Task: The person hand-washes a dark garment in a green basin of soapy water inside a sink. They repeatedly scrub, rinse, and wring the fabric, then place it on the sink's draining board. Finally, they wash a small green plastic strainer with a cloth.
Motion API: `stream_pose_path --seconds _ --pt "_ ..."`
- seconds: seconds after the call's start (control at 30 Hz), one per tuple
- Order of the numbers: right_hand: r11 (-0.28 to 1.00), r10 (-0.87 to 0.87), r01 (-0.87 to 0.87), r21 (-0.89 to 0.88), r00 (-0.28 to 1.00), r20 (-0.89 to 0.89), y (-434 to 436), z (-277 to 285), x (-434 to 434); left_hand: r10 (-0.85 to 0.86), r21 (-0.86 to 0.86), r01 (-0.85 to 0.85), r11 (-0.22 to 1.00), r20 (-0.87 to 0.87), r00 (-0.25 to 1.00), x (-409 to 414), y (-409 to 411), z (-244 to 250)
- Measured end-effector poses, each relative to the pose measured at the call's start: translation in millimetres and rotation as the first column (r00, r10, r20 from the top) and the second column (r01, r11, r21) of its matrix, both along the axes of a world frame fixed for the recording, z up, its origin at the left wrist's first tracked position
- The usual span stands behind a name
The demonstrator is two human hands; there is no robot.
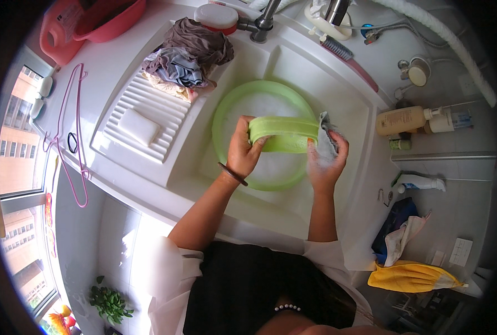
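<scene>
My left hand [245, 147] grips the left end of a light green plastic container [285, 127], tilted so that its side faces up. At its right end, my right hand [327, 159] holds a wet, grey cloth [326, 140] against the rim, and suds cling to the fingers. Below both hands a larger pale green basin [223, 98] stands in the white sink [345, 104]. Whitish, sudsy water [269, 171] fills its bottom. The container hides part of the basin.
A bar of white soap [138, 127] lies on the ribbed washboard [118, 144], below a heap of clothes [194, 50]. A faucet [262, 26] rises behind the sink. A brush [349, 60] rests on the back ledge. Pink hangers [62, 134] overhang the counter's left edge.
</scene>
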State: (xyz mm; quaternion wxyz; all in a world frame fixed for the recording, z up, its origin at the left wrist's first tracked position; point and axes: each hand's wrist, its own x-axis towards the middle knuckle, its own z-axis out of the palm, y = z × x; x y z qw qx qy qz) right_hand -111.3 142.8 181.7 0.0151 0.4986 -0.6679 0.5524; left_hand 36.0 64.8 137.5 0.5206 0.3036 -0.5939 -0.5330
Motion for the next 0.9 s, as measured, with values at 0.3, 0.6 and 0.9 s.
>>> stream_pose_path --seconds 0.3,0.6,0.9 --pt "0.964 0.264 -0.262 0.042 0.963 -0.051 2.2 4.0 -12.0 -0.052 -0.271 0.145 0.952 0.323 0.945 4.9 -1.8 5.9" --pt "0.924 0.359 -0.321 0.206 0.914 -0.187 -4.5 20.2 13.4 0.101 -0.265 0.011 0.964 0.407 0.908 3.7 1.4 -3.3" --pt "0.897 0.416 -0.249 0.366 0.758 -0.503 -14.8 37.8 29.4 0.175 -0.319 -0.027 0.947 0.446 0.878 0.8 3.4 -7.8"
